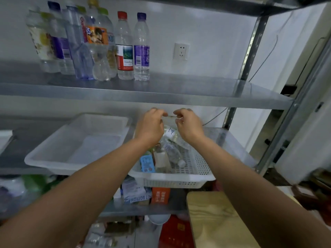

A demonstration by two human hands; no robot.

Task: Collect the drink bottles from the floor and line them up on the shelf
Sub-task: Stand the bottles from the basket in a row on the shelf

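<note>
Hands: your left hand [150, 127] and right hand [189, 127] hover just above the back of the basket [197, 173], fingers curled in toward each other with a narrow gap between them.
Grip: a clear bottle [169, 131] with a white label shows between your palms. I cannot tell whether either hand really has it or only brackets it.
Basket: white and perforated, with loose bottles [172, 153] lying on their sides inside it, right under your wrists.
Row of bottles: the row of bottles [123, 47] stands upright on the upper shelf [179, 97], above and to the left of the basket. The purple-capped bottle [141, 49] ends the row on the side nearest the basket.
Slip risk: clear plastic held only between fingertips can squirt out. It would probably fall back into the basket and scatter what lies there.
Edge risk: the front lip of the upper shelf sits directly above the basket and close over your knuckles. Lift straight up and the bottle or your fingers may strike it, so bring the bottle out toward you first.
Domino risk: the row is packed tight. Set the new bottle down hard against the purple-capped one and the light bottles could topple along the line.
Clear tray: the clear tray [53, 158] sits just left of the basket, where your left forearm could nudge it.
</note>
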